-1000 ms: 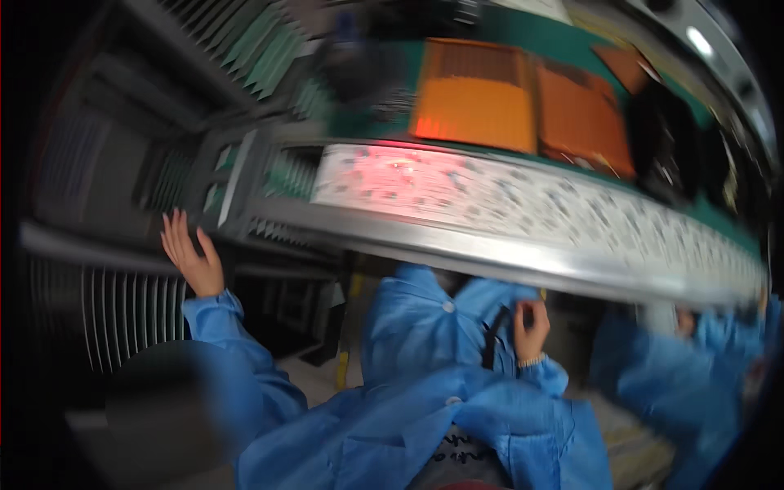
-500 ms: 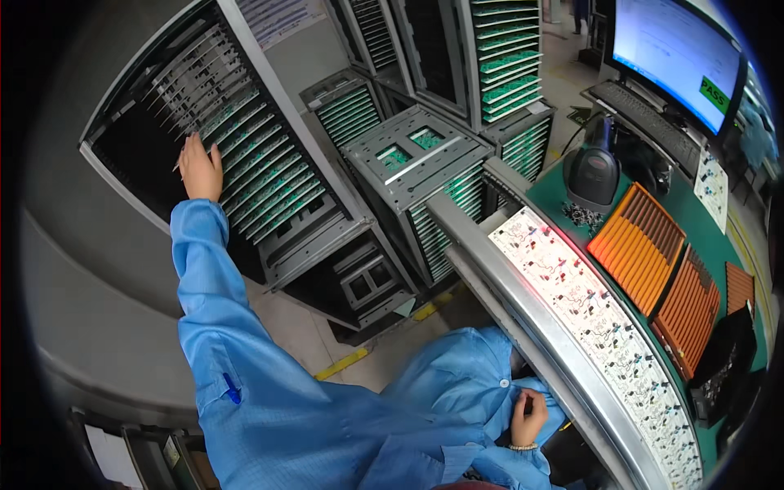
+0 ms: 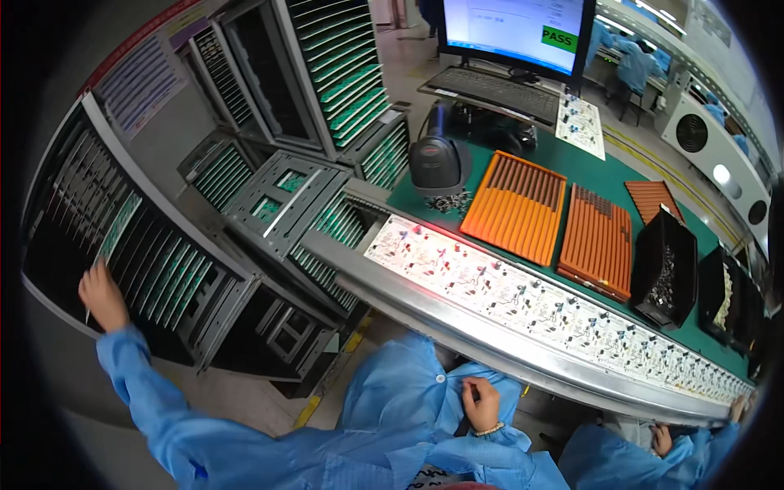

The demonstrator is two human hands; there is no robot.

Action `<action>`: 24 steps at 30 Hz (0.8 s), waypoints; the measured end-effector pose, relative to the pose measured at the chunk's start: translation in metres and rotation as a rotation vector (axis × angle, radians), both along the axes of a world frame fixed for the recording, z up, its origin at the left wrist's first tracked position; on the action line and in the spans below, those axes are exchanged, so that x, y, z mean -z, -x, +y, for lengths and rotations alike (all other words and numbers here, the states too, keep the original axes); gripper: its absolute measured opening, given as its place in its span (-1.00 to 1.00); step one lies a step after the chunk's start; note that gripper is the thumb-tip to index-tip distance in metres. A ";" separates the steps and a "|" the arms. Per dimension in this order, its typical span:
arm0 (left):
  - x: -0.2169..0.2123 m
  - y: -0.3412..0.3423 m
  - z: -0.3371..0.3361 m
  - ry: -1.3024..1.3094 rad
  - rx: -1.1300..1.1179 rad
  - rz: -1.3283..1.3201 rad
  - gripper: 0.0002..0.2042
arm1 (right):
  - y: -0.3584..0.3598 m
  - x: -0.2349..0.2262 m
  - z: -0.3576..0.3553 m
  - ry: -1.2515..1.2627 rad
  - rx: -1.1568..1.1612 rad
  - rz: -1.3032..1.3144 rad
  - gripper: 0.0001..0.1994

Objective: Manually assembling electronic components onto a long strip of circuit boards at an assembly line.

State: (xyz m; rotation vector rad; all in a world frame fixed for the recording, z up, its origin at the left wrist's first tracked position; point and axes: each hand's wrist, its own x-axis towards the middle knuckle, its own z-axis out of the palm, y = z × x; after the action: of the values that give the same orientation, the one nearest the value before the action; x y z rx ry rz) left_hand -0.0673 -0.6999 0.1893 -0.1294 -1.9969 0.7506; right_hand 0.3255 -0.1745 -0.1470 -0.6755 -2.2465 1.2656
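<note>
Rack: the big grey slotted magazine rack (image 3: pixel 155 269) stands at my left, its slots full of green circuit boards on edge; more racks of the same kind stand behind it.
Conveyor: a long steel-edged belt (image 3: pixel 457 322) runs across in front of me, carrying a row of white boards (image 3: pixel 490 286) under a red light.
Bench: the green table (image 3: pixel 588 175) beyond the belt holds two orange ribbed trays (image 3: pixel 516 204), black parts bins (image 3: pixel 663 269), a barcode scanner (image 3: pixel 439 163) on its stand, and a monitor with keyboard.
Board: one green circuit board (image 3: pixel 114 233) sits partly out of its slot, tilted, just above my reaching hand.
Left hand: my left hand (image 3: pixel 102 296) is stretched far out, fingers closed narrowly on the lower edge of that board.
Right hand: my right hand (image 3: pixel 480 403) rests curled against my blue smock, holding nothing that I can see.
Neighbour: another person's hand (image 3: pixel 660 439) shows at lower right, apart from mine.
Risk: I am gripping at full reach by one edge only, so the board could twist in the slot and jam, scrape its neighbours, or slip and drop to the floor.
Cause: a thin pinch, a long arm, and my other hand not supporting.
</note>
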 end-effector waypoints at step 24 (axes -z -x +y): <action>0.165 0.049 0.344 -1.493 0.945 -1.991 -0.66 | 0.193 -0.151 0.079 0.961 -0.153 0.121 -0.75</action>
State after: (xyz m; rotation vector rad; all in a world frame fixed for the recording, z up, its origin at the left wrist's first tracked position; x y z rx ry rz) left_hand -0.1158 -0.3561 0.0240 -1.0509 -2.8440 -2.3683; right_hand 0.1329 -0.0956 0.0038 -0.7035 -1.5120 2.4025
